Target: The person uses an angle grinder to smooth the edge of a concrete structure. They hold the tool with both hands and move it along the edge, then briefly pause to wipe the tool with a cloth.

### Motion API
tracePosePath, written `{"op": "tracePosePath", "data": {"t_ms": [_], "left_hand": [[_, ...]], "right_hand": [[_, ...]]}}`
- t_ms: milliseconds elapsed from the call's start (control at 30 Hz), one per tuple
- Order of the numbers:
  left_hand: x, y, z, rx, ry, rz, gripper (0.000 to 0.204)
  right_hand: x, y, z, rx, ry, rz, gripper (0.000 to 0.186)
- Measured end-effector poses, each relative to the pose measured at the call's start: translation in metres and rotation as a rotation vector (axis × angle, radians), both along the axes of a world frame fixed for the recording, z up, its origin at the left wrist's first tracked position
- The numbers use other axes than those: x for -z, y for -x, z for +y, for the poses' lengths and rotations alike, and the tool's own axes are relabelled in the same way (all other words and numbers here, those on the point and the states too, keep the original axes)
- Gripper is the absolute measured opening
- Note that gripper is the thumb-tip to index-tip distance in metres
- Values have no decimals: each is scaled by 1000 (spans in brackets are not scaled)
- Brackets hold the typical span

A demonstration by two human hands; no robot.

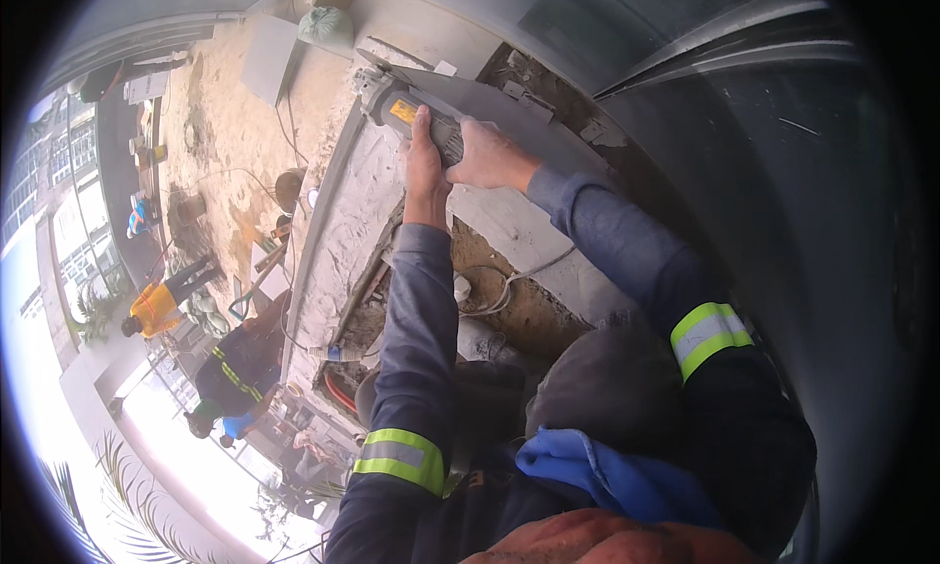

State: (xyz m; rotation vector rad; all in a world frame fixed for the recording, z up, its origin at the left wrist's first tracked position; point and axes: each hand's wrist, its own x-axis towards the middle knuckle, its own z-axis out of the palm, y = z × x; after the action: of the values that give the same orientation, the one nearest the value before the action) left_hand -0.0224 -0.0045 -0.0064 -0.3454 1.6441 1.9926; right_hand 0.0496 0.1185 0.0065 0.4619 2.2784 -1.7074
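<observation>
A dusty angle grinder (403,106) with a yellow patch on its body is in both my hands, held at arm's length. My left hand (424,167) is closed on its near side, thumb up along the body. Around the rear of the body my right hand (490,156) is closed. The grinder's head is by the far end of a pale, dust-covered slab (343,192), beside a grey panel (490,109). Whether its disc touches either one I cannot tell. Pale dust hazes the air around it.
A dark smooth wall (783,163) rises close on my right. A cable (534,273) loops through the dirt pit before my knees. A filled sack (326,25) lies at the far end. Workers, one in a yellow top (157,307), one in dark clothes (230,373), are at left.
</observation>
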Motion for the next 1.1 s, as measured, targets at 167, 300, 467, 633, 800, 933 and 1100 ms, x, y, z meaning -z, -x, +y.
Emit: {"op": "tracePosePath", "data": {"t_ms": [167,300,467,633,800,933,1100], "left_hand": [[-3,0,8,-6,2,-16,33],[-6,-10,9,16,-5,-23,34],[1,-24,7,-3,-49,-18,36],[-7,-37,10,11,-2,-18,39],[-8,-42,13,46,-13,-25,40],[-9,-43,10,67,-21,-50,38],[-10,-47,13,82,-19,-65,39]], "right_hand": [[1,-2,5,15,27,50,63],[-5,-12,6,17,5,13,61],[-12,-28,11,-13,8,-27,61],[-17,-42,14,-16,0,7,57],[-12,-48,15,13,-15,27,56],[-17,-51,17,-12,-19,24,56],[-16,-54,18,-5,-13,19,56]]}}
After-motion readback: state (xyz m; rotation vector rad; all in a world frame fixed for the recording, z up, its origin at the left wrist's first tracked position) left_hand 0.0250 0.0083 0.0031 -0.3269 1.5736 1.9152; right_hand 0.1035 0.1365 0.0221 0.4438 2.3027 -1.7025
